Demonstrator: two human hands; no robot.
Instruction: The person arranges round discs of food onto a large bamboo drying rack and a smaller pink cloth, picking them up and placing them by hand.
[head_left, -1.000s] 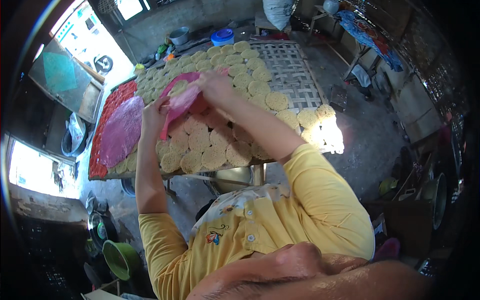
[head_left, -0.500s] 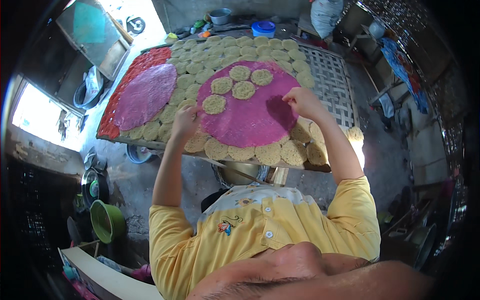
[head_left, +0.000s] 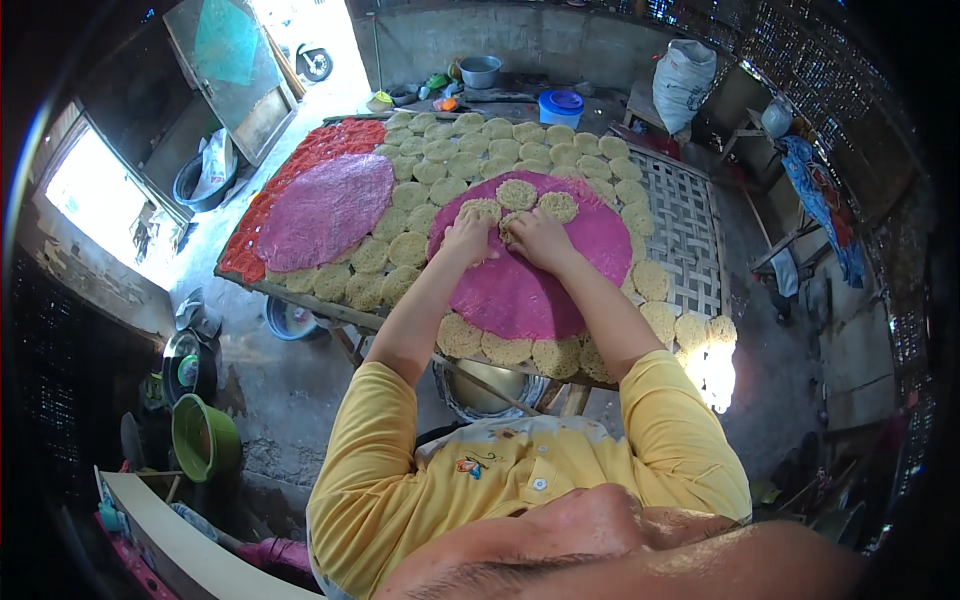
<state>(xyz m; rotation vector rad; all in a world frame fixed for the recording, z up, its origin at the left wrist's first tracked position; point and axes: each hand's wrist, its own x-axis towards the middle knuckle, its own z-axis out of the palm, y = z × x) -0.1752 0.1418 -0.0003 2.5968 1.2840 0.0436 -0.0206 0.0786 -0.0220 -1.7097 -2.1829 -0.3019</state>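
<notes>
A round, bright pink sheet (head_left: 520, 295) lies over rows of pale yellow-green, coarse-textured discs, which look like noodle or rice crackers. Toward the sheet's far side sits a small group of these discs, including a far disc (head_left: 516, 194) and a right disc (head_left: 558, 207). My right hand (head_left: 540, 240) is closed, its fingertips pinching the edge of a disc (head_left: 509, 228) in the middle of the group. Close beside it, my left hand (head_left: 470, 238) is curled over the near edge of the left disc (head_left: 481, 208). What its fingers hold is hidden.
A second pink sheet (head_left: 330, 215) and red material (head_left: 262, 215) cover the rack's left side. Bare woven lattice (head_left: 680, 220) shows at right. Below the near edge stands a metal basin (head_left: 490, 390). A blue-lidded tub (head_left: 561, 108) and a white sack (head_left: 684, 85) stand beyond.
Both hands have come together over the disc group, the left moving right from the sheet's left edge, the right moving left from its right edge. The whole view has also shifted slightly.
</notes>
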